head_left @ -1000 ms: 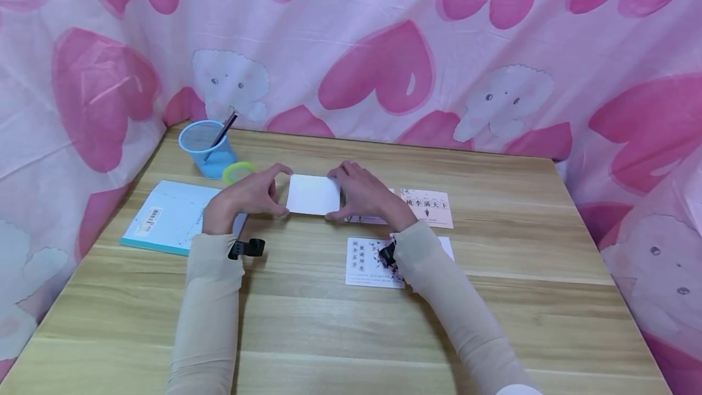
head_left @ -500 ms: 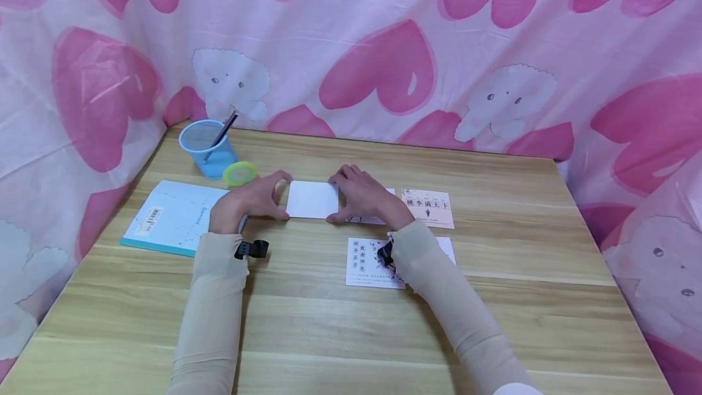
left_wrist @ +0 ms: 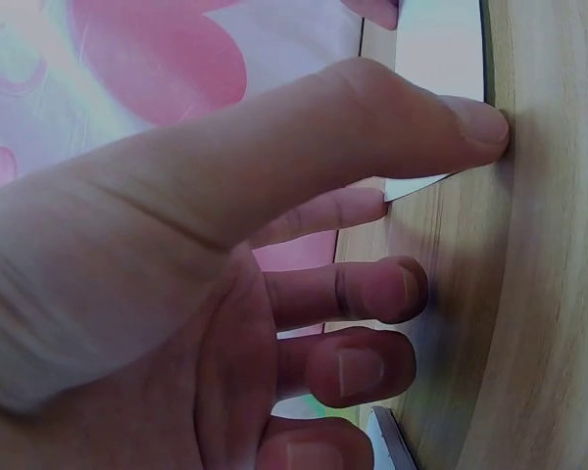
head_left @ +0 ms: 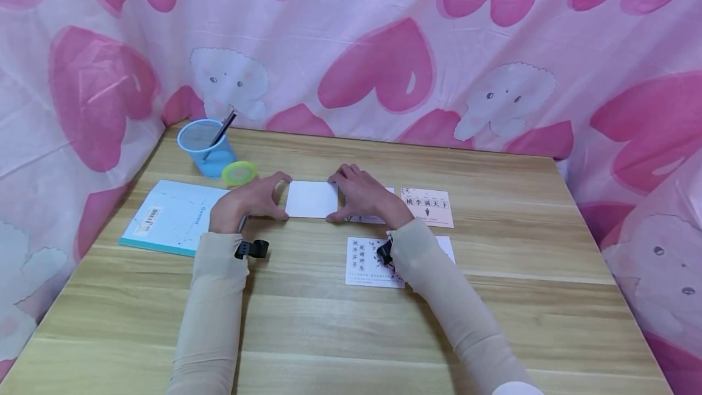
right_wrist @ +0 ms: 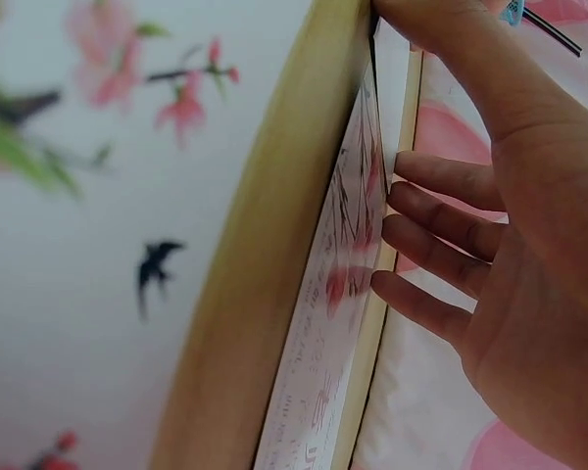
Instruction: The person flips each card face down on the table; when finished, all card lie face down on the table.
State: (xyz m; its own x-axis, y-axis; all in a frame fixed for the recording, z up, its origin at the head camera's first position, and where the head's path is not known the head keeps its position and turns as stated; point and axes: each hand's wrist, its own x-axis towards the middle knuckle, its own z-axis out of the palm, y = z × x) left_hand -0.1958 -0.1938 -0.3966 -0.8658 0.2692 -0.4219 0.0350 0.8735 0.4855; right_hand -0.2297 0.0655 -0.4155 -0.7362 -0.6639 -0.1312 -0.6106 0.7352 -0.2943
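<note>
Two hands (head_left: 248, 199) (head_left: 364, 195) pinch a flat white rectangular card (head_left: 311, 199) at opposite ends — wood-grained tabletop (head_left: 329, 334) beneath.

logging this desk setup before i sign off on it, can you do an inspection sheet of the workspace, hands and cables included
Surface: wood-grain table.
Job's things: white card, upper face blank; printed cards to its right, some partly hidden by the right hand and arm.
Clutter: light blue notebook, partly covered on its right; blue cup holding a dark pen-like item; yellow-green ring beside the cup.
Hands: left hand holds the white card's left side; right hand holds its right side.
Cables: nothing seen.
Surroundings: pink-and-white cloth with hearts and cartoon animals, behind the table and at both sides.
</note>
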